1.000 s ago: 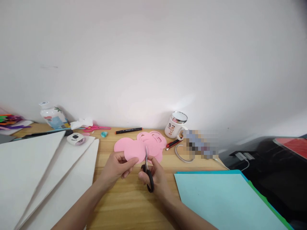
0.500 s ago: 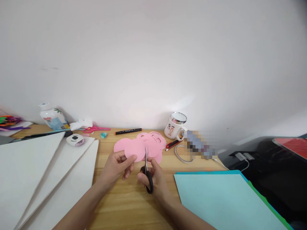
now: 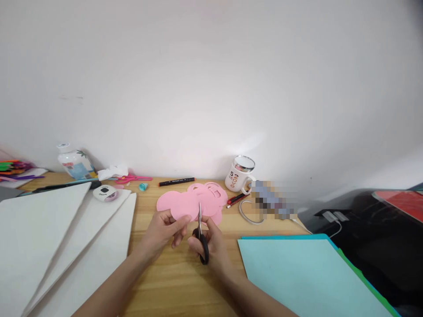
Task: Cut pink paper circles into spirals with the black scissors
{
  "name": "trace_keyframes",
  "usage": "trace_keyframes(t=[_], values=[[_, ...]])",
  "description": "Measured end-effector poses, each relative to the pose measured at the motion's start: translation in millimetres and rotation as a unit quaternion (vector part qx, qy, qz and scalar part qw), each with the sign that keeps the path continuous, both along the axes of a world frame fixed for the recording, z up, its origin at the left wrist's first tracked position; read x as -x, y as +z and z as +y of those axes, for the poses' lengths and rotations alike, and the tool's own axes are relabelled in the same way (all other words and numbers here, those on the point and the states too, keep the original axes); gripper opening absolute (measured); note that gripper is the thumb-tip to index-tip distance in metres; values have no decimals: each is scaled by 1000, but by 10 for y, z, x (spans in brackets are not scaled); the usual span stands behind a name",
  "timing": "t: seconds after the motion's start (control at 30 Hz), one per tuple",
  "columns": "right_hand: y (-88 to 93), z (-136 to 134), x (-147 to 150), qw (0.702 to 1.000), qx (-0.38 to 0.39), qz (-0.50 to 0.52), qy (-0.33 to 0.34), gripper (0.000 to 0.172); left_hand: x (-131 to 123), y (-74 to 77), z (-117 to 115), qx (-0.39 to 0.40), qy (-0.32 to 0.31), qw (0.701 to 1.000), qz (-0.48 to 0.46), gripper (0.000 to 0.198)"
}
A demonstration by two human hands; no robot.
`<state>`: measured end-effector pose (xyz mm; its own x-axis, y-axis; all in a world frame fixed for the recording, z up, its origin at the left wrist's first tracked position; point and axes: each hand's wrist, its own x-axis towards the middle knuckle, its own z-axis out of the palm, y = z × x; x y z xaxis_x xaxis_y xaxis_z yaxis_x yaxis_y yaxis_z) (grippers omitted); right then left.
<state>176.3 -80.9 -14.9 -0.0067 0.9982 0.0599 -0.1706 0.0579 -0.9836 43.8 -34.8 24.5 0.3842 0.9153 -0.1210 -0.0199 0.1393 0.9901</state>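
Observation:
My left hand [image 3: 161,231] pinches the lower edge of a round pink paper disc [image 3: 183,208] just above the wooden table [image 3: 172,277]. My right hand [image 3: 213,244] grips black-handled scissors [image 3: 201,233], blades pointing up and away along the right edge of that disc. More pink cut-outs [image 3: 211,196], some with holes, lie flat behind the two hands.
Large white sheets [image 3: 49,237] fan out at left, with a small white punch [image 3: 105,192] on them. Light blue and green paper [image 3: 304,277] lies at right. A black marker [image 3: 176,181], white mug [image 3: 239,174], tape ring [image 3: 247,212], pink scissors [image 3: 130,178] and a bottle [image 3: 74,162] line the wall.
The pink disc has turned slightly in my left hand and sits a little lower. The scissors have shifted a touch to the left along its edge.

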Motion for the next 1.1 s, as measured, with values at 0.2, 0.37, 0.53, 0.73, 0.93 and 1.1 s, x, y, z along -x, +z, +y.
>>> trace_keyframes(t=[0.2, 0.37, 0.53, 0.73, 0.93, 1.1], values=[[-3, -11, 19, 1000, 17, 7, 15, 46, -8, 20, -4, -5, 36, 999, 2, 31], [33, -18, 29, 999, 21, 22, 18, 46, -5, 47, -8, -13, 43, 999, 14, 33], [88, 17, 5, 999, -1, 45, 13, 50, -12, 11, -23, -2, 28, 1000, 14, 34], [50, 49, -8, 998, -23, 50, 22, 45, -30, 14, -40, -12, 15, 1000, 0, 33], [5, 61, 25, 998, -42, 47, 26, 44, -48, 65, -54, -20, 18, 1000, 10, 37], [-17, 60, 14, 999, -31, 21, 16, 46, -43, 63, -52, -21, 6, 1000, 12, 37]])
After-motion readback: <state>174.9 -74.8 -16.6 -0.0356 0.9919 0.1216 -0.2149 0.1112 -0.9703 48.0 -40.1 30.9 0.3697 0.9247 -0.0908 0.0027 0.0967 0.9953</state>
